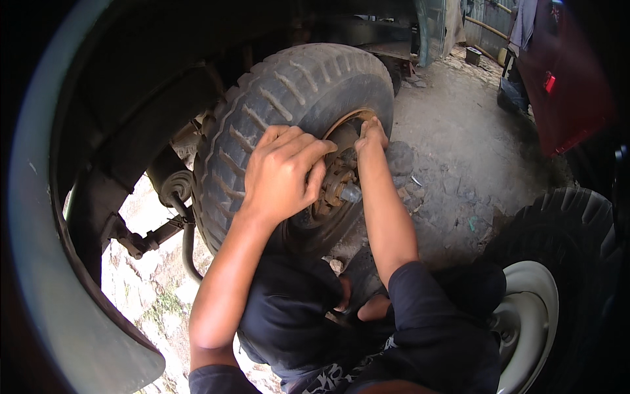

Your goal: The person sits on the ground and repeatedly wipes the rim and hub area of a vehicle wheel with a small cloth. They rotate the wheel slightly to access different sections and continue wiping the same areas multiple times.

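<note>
A large vehicle wheel stands upright before me, with a grey, deep-treaded tyre (262,111) and a rusty rim (357,117). At its centre a rusty hub (338,184) sticks out, ending in a greyish cap. On the near left side of the wheel, my left hand (282,171) is closed with bent fingers at the rim's edge; its fingertips are partly hidden. My right hand (372,133) reaches across to the rim's far right side, its fingers closed on the edge there.
A pale curved fender (52,217) arches on the left, over dark suspension parts (174,187). Another tyre with a white rim (538,289) lies at the lower right. A dark red vehicle panel (567,85) stands at the upper right. Rubble and small stones litter the dirt ground (459,151).
</note>
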The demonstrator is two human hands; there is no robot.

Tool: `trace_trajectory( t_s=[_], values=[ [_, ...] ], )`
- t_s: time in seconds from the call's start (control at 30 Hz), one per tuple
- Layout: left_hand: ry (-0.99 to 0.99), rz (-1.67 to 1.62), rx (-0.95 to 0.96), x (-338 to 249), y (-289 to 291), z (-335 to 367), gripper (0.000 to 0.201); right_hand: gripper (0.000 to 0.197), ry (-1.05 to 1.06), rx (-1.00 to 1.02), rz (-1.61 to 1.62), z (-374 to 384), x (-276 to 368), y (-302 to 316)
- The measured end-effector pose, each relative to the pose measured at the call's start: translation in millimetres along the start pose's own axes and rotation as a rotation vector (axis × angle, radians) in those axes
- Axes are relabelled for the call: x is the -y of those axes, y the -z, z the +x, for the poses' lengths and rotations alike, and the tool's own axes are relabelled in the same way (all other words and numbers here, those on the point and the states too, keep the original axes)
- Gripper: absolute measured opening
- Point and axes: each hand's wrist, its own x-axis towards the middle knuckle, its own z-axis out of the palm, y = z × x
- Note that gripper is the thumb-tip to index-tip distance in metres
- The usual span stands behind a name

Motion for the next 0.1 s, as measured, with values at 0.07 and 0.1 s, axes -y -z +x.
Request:
trace_trajectory(
  t_s=[0.07,0.1],
  values=[
    [0.001,0.029,0.007,1.2,3.0,-4.0,0.024,0.027,-0.019,0.159,-0.021,-13.6,-9.9,-0.6],
    [0.023,0.013,0.027,-0.5,2.3,-3.0,0.02,0.027,-0.006,0.235,-0.041,-23.5,-10.1,6.0]
  ],
)
